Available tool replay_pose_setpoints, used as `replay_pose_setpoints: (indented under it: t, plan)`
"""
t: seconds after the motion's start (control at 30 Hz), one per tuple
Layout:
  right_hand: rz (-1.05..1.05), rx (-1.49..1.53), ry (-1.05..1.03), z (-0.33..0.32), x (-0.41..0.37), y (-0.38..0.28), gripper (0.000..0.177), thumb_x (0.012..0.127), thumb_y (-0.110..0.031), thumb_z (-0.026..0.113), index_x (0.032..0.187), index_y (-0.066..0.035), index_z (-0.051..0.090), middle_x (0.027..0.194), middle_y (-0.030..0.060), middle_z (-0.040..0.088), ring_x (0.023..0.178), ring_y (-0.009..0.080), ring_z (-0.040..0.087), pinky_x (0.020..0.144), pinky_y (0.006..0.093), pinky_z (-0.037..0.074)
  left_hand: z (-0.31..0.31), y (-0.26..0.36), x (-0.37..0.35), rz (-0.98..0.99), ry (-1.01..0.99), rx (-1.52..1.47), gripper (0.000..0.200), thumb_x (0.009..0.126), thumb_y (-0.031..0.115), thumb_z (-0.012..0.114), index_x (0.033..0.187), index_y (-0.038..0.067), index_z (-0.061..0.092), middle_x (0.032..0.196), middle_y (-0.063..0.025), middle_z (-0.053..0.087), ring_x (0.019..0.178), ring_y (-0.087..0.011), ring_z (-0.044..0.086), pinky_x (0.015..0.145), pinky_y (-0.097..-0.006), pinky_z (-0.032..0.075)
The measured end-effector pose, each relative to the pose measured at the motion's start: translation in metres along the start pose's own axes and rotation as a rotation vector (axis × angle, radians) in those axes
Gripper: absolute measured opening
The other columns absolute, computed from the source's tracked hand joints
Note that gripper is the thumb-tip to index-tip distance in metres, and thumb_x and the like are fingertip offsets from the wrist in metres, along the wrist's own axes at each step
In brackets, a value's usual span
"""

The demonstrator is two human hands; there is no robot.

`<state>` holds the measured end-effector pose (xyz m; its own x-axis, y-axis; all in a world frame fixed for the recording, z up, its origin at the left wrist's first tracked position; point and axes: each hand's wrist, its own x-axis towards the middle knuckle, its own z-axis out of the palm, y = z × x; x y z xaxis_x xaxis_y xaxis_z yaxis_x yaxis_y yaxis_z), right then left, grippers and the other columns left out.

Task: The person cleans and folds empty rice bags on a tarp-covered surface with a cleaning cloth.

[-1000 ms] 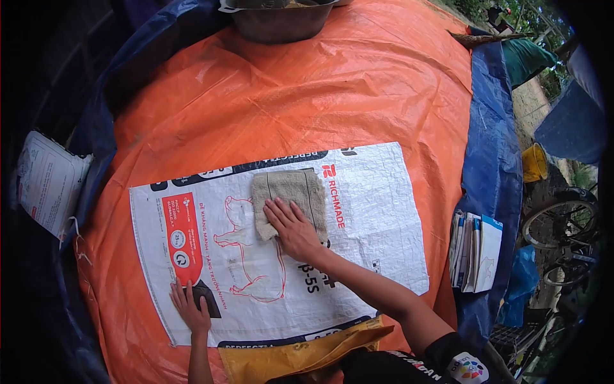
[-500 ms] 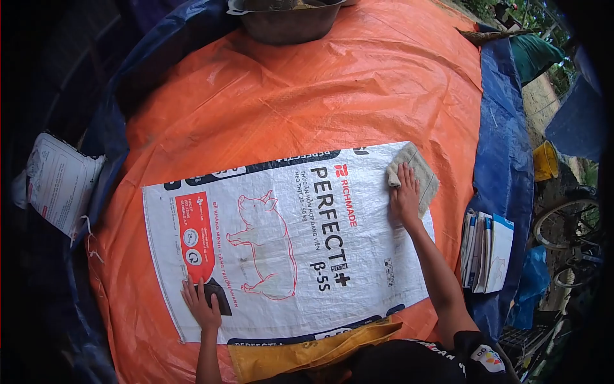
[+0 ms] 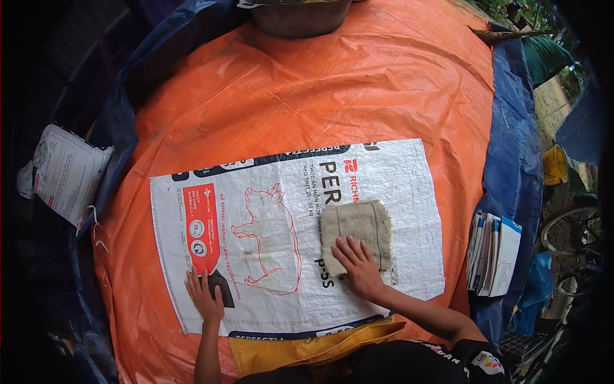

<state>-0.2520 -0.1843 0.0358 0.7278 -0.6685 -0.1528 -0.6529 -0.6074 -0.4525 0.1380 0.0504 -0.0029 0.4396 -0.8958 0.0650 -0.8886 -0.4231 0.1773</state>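
Note:
A white printed sack [image 3: 268, 192] with a red pig outline lies flat on the orange tarp [image 3: 307, 89]. My right hand [image 3: 359, 267] rests with spread fingers on a beige cloth [image 3: 358, 227], which lies over the sack's large lettering. The palm presses on the cloth's lower part and nothing is gripped. On the sack's lower left, beside the black and red printed patch, my left hand [image 3: 206, 297] lies flat with its fingers apart. A yellow sack [image 3: 313, 351] shows under the near edge of the white one.
A dark basin [image 3: 300, 18] stands at the far edge. Folded sacks [image 3: 492, 253] are stacked at the right on blue tarp [image 3: 508, 147]. Another white sack [image 3: 69, 174] lies at the left. A yellow bucket [image 3: 555, 164] and a bicycle [image 3: 563, 233] are at the far right.
My right hand and the cloth have moved from the sack's upper right corner left and toward me, and the cloth now lies more spread out. My left hand stays at the same part of the sack.

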Motion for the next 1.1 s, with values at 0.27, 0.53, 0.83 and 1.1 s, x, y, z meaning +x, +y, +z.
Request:
replay_pose_setpoints:
  t: [0.27, 0.53, 0.83, 1.1]
  plan:
    - [-0.398, 0.074, 0.040, 0.060, 0.124, -0.066, 0.065, 0.090, -0.018, 0.057, 0.153, -0.015, 0.039, 0.164, 0.0085, 0.029, 0.153, 0.0295, 0.022, 0.125, 0.0490, 0.016, -0.003, 0.001, -0.003, -0.033, -0.018, -0.002, 0.056, 0.099, 0.032, 0.049, 0.149, 0.006, 0.044, 0.163, -0.0200, 0.028, 0.151, -0.0435, 0.020, 0.121, -0.0599, 0.010]
    - [-0.221, -0.083, 0.236, 0.009, 0.213, -0.011, 0.062, 0.091, -0.019, 0.059, 0.151, -0.016, 0.043, 0.162, 0.0058, 0.034, 0.152, 0.0295, 0.024, 0.124, 0.0487, 0.016, -0.005, 0.006, 0.001, -0.079, -0.059, 0.004, 0.057, 0.099, 0.033, 0.047, 0.148, 0.006, 0.043, 0.162, -0.0212, 0.028, 0.151, -0.0448, 0.019, 0.121, -0.0609, 0.011]
    - [0.304, -0.128, 0.426, -0.063, 0.165, 0.174, 0.075, 0.087, -0.012, 0.056, 0.158, -0.024, 0.033, 0.167, 0.0069, 0.025, 0.153, 0.0371, 0.019, 0.122, 0.0568, 0.016, -0.009, 0.003, 0.001, -0.068, -0.052, -0.009, 0.057, 0.098, 0.033, 0.048, 0.148, 0.006, 0.043, 0.162, -0.0217, 0.027, 0.151, -0.0453, 0.020, 0.121, -0.0614, 0.011]
    - [0.434, -0.091, 0.506, -0.088, 0.080, 0.250, 0.064, 0.090, -0.011, 0.056, 0.151, -0.013, 0.040, 0.155, 0.0184, 0.041, 0.141, 0.0455, 0.037, 0.116, 0.0554, 0.028, -0.013, 0.006, 0.005, -0.072, -0.086, 0.015, 0.062, 0.097, 0.033, 0.047, 0.151, 0.005, 0.040, 0.163, -0.0218, 0.025, 0.152, -0.0455, 0.017, 0.121, -0.0614, 0.008]
